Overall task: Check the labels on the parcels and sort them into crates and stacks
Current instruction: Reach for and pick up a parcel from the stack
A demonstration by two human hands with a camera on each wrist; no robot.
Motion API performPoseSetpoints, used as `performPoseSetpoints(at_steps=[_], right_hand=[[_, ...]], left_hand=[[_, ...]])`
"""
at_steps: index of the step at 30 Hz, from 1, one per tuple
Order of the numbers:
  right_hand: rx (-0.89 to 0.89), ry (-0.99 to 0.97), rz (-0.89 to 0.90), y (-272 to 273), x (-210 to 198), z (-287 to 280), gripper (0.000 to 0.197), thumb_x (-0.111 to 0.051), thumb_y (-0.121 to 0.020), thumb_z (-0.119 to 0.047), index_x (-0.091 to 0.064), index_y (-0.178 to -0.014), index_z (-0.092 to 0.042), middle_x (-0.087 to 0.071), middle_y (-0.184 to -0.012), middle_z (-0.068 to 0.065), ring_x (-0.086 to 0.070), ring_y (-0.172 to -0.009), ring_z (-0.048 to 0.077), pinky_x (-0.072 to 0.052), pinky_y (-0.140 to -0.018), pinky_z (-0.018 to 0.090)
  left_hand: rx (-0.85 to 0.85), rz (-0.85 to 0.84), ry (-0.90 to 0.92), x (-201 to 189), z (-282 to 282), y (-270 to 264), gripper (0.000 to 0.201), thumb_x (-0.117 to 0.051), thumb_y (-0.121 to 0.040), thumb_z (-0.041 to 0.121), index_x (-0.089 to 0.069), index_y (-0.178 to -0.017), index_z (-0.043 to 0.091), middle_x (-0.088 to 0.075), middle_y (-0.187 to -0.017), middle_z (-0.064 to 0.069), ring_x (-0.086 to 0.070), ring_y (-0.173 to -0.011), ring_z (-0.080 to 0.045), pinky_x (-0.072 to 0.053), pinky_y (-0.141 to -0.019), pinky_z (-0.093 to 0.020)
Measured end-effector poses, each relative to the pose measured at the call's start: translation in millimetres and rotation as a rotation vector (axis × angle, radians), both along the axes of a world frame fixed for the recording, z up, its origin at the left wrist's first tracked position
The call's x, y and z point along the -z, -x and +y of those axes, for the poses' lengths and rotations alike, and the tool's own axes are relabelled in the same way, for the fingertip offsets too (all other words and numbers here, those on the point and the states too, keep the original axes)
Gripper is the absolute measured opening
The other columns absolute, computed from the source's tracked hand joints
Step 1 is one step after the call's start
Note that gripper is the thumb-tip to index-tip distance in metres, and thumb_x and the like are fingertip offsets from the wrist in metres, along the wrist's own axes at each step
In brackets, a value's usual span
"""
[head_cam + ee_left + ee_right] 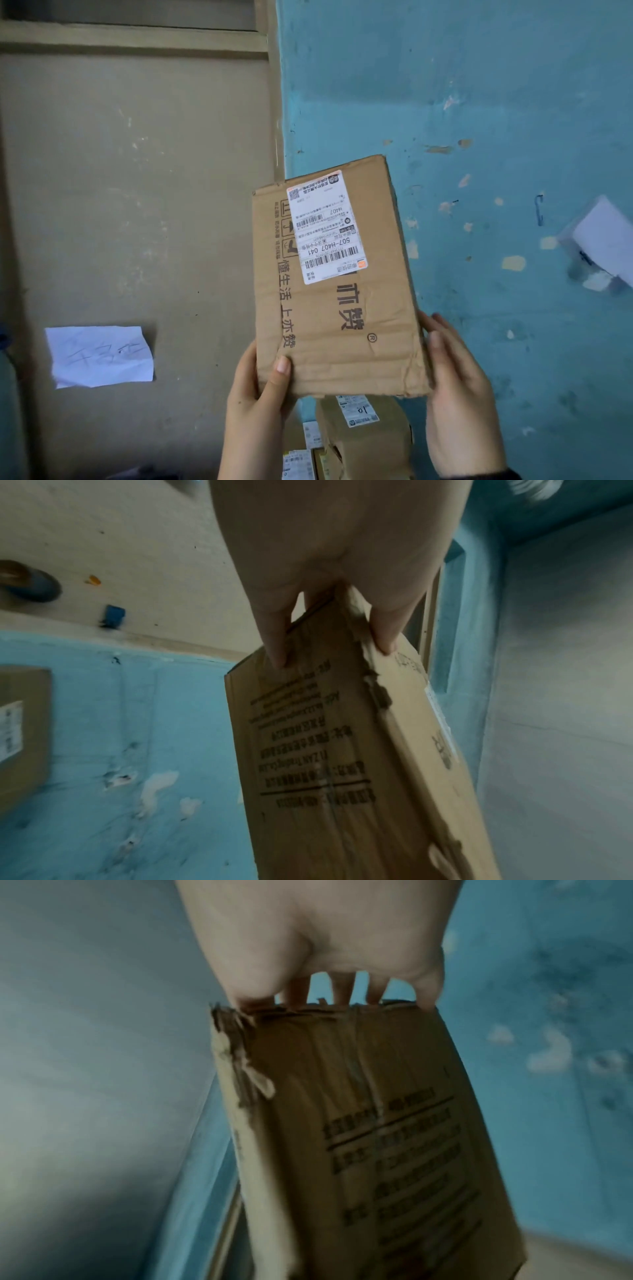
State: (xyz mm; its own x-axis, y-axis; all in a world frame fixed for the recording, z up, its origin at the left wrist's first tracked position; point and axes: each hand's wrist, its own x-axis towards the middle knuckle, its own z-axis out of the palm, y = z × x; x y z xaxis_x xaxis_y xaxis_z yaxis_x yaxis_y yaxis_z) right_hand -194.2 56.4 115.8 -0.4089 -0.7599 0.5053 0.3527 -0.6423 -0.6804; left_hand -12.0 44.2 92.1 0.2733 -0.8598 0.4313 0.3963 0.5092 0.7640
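Observation:
I hold a flat brown cardboard parcel (342, 308) upright in front of a blue wall. Its white shipping label (325, 229) faces me and reads "507-H407 041". My left hand (270, 377) grips the lower left corner, thumb on the front face and fingers behind. My right hand (448, 359) grips the lower right edge. In the left wrist view the left hand (329, 588) pinches the parcel (325, 750), whose printed back shows. In the right wrist view the right hand (325, 961) curls over the torn edge of the parcel (377, 1123).
Several other labelled cardboard parcels (363, 435) lie below the held one. A white handwritten note (99, 356) is stuck on the beige panel at left. Another white paper (603, 240) hangs on the blue wall at right. One more box (20, 737) shows at the far left.

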Motion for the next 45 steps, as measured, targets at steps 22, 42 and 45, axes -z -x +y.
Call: performPoseSetpoints(at_steps=[22, 42, 45], right_hand=[[-0.246, -0.173, 0.015, 10.2, 11.7, -5.1, 0.063, -0.083, -0.058, -0.045, -0.065, -0.117, -0.029, -0.071, -0.116, -0.002, -0.066, -0.11, 0.023, -0.055, -0.083, 0.05], [-0.125, -0.078, 0.258, -8.0, 14.4, -13.3, 0.069, -0.083, -0.072, -0.024, -0.05, -0.125, -0.052, -0.068, -0.121, -0.009, -0.066, -0.11, 0.016, -0.047, -0.102, 0.052], [-0.13, -0.085, 0.31, -8.4, 13.4, -15.3, 0.07, -0.074, -0.072, -0.022, -0.047, -0.13, -0.048, -0.069, -0.12, -0.01, -0.067, -0.109, 0.014, -0.048, -0.101, 0.05]], left_hand=[[-0.096, -0.082, -0.044, -7.0, -20.2, 3.5, 0.035, -0.05, -0.1, 0.011, -0.072, -0.109, 0.037, -0.059, -0.137, 0.008, -0.053, -0.128, -0.008, -0.048, -0.101, -0.043], [0.041, -0.282, -0.003, -12.5, -7.9, 12.7, 0.048, -0.07, -0.071, 0.039, -0.058, -0.113, 0.018, -0.074, -0.098, 0.006, -0.07, -0.095, -0.009, -0.057, -0.074, -0.023], [0.002, -0.272, 0.021, -12.4, -7.0, 13.5, 0.044, -0.076, -0.079, 0.041, -0.058, -0.109, 0.015, -0.074, -0.095, 0.004, -0.071, -0.091, -0.012, -0.057, -0.072, -0.024]])
